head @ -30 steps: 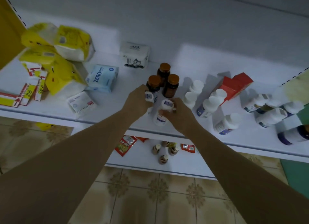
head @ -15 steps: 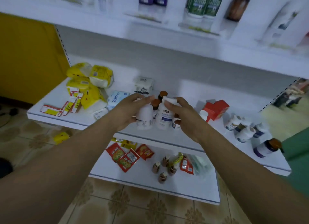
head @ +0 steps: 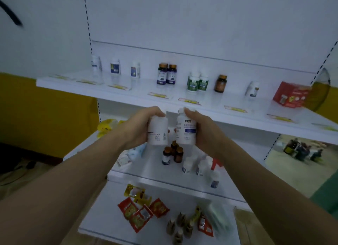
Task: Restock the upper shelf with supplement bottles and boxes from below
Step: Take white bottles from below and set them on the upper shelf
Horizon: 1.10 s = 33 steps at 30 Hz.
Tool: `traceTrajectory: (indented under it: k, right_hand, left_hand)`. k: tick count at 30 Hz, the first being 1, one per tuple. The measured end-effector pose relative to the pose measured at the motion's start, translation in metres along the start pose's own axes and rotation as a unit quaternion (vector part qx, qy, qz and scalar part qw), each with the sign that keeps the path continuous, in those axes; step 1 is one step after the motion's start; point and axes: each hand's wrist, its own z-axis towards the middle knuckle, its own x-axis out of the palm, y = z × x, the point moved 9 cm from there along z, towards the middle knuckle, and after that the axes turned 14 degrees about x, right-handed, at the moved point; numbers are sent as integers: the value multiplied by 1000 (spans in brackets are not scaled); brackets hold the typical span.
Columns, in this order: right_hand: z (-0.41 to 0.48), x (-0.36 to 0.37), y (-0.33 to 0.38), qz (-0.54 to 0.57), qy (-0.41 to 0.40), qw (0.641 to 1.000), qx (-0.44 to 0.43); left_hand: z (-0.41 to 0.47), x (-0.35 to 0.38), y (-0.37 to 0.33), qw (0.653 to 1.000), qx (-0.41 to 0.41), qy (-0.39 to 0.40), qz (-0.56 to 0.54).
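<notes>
Both hands (head: 173, 127) have lifted bottles (head: 157, 131) toward upper shelf (head: 210, 105).

Smooth white plastic bottles (head: 157, 130), glossy amber bottle (head: 220, 83), shiny red foil sachets (head: 140, 214), smooth white shelf (head: 139, 91).

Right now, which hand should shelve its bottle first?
Left, probably. The left hand holds its bottle below a bare stretch of upper shelf between the standing bottles. The right hand and its bottle sit below the green bottles.
</notes>
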Motion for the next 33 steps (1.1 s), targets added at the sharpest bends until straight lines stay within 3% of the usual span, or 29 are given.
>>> traceTrajectory:
  k: [3, 12, 21, 33]
  right_hand:
    - [-14, 11, 23, -18, 11, 1000, -21]
    - [-13, 34, 77, -49, -57, 996, -54]
    - [29, 91, 107, -145, -86, 980, -103]
    - [161, 121, 137, -216, -120, 965, -85]
  left_hand:
    - [-4, 13, -32, 997, 40, 47, 39]
    - [7, -3, -94, 983, 91, 67, 148]
    - [10, -82, -143, 968, 140, -10, 208]
    - [85, -196, -168, 955, 151, -81, 243]
